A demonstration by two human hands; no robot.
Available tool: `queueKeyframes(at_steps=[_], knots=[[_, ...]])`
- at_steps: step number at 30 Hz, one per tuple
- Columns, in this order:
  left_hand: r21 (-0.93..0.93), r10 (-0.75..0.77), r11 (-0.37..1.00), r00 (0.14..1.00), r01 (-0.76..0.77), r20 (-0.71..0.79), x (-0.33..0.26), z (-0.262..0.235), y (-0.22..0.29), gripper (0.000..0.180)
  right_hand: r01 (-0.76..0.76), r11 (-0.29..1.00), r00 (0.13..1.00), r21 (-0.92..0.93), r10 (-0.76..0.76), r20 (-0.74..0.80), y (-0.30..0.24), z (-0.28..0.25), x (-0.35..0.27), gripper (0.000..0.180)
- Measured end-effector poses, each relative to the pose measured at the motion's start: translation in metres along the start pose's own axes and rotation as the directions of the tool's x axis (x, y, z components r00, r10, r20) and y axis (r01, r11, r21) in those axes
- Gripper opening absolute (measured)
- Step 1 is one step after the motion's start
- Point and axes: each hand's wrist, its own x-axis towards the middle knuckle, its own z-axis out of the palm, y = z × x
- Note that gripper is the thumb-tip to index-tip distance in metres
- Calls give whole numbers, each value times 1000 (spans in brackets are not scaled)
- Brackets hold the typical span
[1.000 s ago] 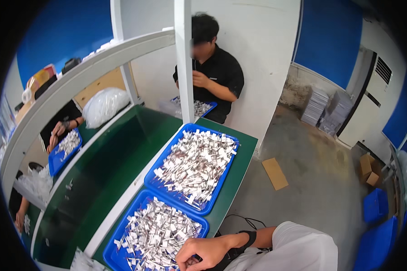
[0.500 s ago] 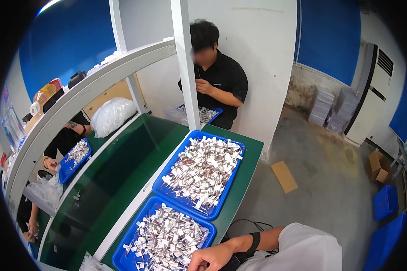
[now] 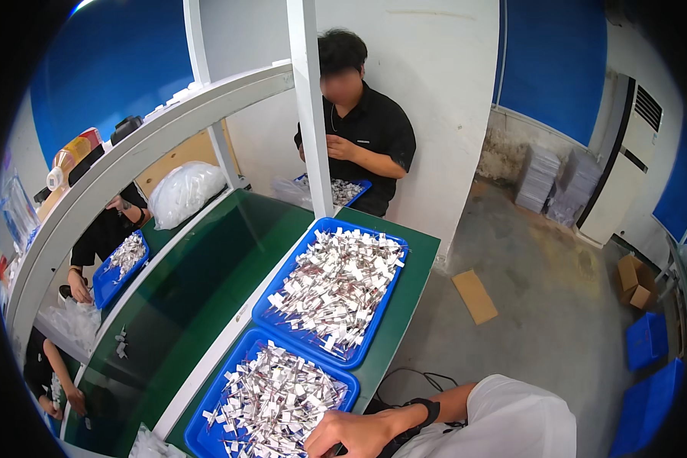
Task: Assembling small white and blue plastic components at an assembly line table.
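My right hand (image 3: 349, 433) is at the lower edge, over the right rim of the near blue tray (image 3: 198, 430). Its fingers are curled together at the heap, and whatever they hold is hidden below. A dark band circles the wrist. Heaped in this tray are small white pieces (image 3: 275, 397) with thin reddish-brown and silvery leads, perhaps wired connectors. Behind it, touching, stands a second blue tray (image 3: 262, 309) full of the same pieces (image 3: 340, 286). My left hand is out of view.
A white post (image 3: 310, 114) and curved shelf beam (image 3: 153, 114) rise beyond the green bench (image 3: 416, 256). Across it, a person in black (image 3: 374, 130) handles something small. Co-workers' hands (image 3: 76, 286) are at the left. Cardboard (image 3: 475, 296) and blue bins (image 3: 647, 340) lie on the floor at right.
My right hand has shifted slightly left over the near tray, with its fingers still curled. At far left, a co-worker's hand has moved onto the dark green surface, where more small white pieces show.
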Motion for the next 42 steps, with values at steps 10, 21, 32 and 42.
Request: queueKeyframes(at_steps=[10, 21, 32, 42], knots=[[-13, 69, 997, 978, -73, -198, 9, 9, 13, 26, 195, 919, 965, -342, -243, -103, -6, 6, 6, 5], [-100, -13, 995, 972, -11, -234, 5, 23, 10, 22, 259, 816, 914, -517, -380, -141, 7, 13, -5, 14], [-105, -111, 990, 984, 96, -139, 18, -8, 25, 26, 45, 936, 998, -348, -61, -35, -4, -15, -7, 48], [247, -170, 956, 985, 160, 20, 139, -106, -12, 25, -23, 968, 995, -249, -2, -98, 11, -50, -40, 29]])
